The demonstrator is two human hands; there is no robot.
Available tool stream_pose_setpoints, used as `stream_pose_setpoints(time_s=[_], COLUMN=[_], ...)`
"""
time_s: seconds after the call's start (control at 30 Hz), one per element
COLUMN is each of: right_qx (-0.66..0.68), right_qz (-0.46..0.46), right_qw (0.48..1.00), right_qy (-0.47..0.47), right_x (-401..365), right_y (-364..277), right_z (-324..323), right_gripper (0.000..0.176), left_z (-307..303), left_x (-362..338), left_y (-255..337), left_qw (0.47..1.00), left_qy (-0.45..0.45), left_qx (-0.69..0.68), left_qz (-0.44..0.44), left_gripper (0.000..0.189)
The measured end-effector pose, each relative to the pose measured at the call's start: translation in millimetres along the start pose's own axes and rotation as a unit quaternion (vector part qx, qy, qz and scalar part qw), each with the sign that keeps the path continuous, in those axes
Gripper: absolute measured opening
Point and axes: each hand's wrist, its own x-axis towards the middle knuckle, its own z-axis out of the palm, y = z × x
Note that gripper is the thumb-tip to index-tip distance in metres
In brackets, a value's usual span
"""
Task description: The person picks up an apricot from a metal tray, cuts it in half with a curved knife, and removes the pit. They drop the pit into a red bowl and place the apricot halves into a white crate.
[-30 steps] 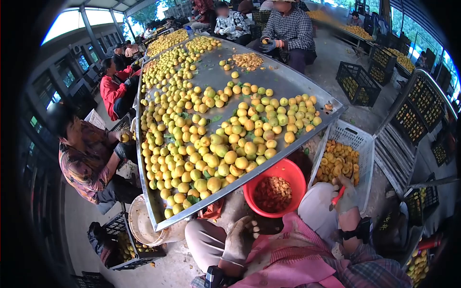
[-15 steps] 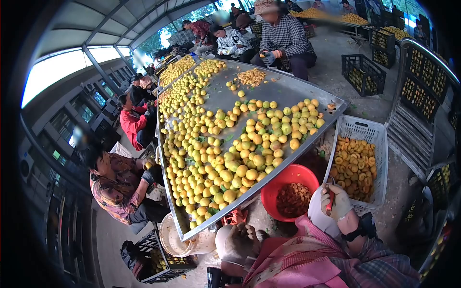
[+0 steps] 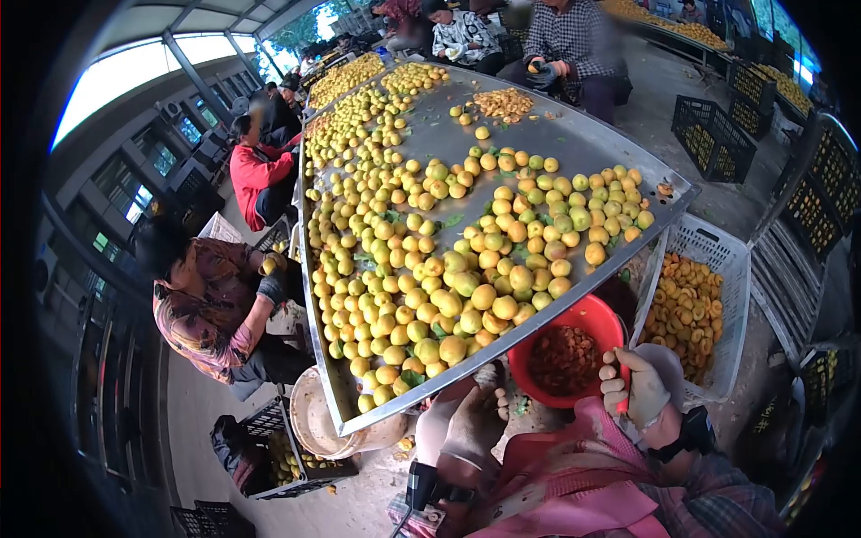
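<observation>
My left hand [image 3: 471, 426], in a pale glove, is raised just under the near edge of the metal table [image 3: 538, 143], fingers apart and pointing up, with nothing seen in it. My right hand [image 3: 639, 381], also gloved, is closed in a fist around a red-handled knife, of which only a bit of red shows. It hovers between the red bowl [image 3: 587, 314] filled with brown pits and the white basket [image 3: 717, 255] of halved apricots. Whole yellow apricots [image 3: 466, 278] cover the table. A pink apron lies over my lap.
A person in a patterned shirt [image 3: 206, 305] and one in red [image 3: 256, 175] sit along the table's left side; others sit at the far end [image 3: 574, 45]. Black crates [image 3: 713, 134] stand at right, another [image 3: 278, 457] by a white tub [image 3: 314, 417] at lower left.
My left hand has lifted off my knee toward the table edge. My right hand has moved from over the white basket toward the red bowl. The view shifted left.
</observation>
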Motion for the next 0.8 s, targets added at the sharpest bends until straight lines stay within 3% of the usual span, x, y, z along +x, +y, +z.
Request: stream_pose_setpoints(time_s=[0.13, 0.2, 0.27, 0.3, 0.33, 0.4, 0.43, 0.47, 0.53, 0.6, 0.73, 0.8], right_qx=[-0.026, -0.158, -0.21, -0.295, -0.379, -0.396, -0.429, -0.461, -0.515, -0.598, -0.644, -0.735], right_qz=[0.022, 0.025, 0.007, -0.052, -0.113, -0.117, -0.13, -0.141, -0.172, -0.213, -0.247, -0.27], right_qw=[0.999, 0.987, 0.978, 0.954, 0.919, 0.91, 0.893, 0.873, 0.836, 0.766, 0.708, 0.592], right_qy=[0.002, 0.004, 0.0, -0.003, -0.004, 0.015, 0.043, 0.071, 0.076, 0.099, 0.151, 0.193], right_x=[18, 28, 42, 47, 51, 76, 88, 100, 124, 156, 226, 278], right_y=[-2, 1, 0, 1, -2, -17, -23, -30, -46, -62, -89, -111], right_z=[21, 38, 54, 69, 80, 83, 91, 100, 118, 132, 163, 166], right_gripper=[0.014, 0.015, 0.018, 0.019, 0.021, 0.023, 0.024, 0.026, 0.029, 0.028, 0.026, 0.037], left_z=[-2, -11, -41, -24, -24, -21, -14, 4, 21, 23, 34, 50], left_x=[24, 37, 58, 49, 51, 54, 46, 33, 28, 29, 26, 17], left_y=[-3, -7, -12, -11, -13, -18, -19, -22, -17, -15, -7, -3], left_qw=[0.999, 0.997, 0.979, 0.997, 0.996, 0.994, 0.989, 0.939, 0.962, 0.972, 0.969, 0.976], left_qy=[-0.033, -0.032, -0.092, -0.041, -0.049, -0.003, 0.002, 0.025, 0.075, 0.051, 0.039, 0.07], left_qx=[-0.021, -0.049, 0.179, 0.02, 0.017, 0.112, 0.144, 0.31, 0.244, 0.212, 0.234, 0.186], left_qz=[-0.031, -0.043, 0.018, -0.062, -0.07, -0.003, 0.033, 0.146, 0.097, 0.082, 0.064, 0.091], left_gripper=[0.019, 0.023, 0.025, 0.027, 0.027, 0.029, 0.029, 0.03, 0.028, 0.027, 0.036, 0.022])
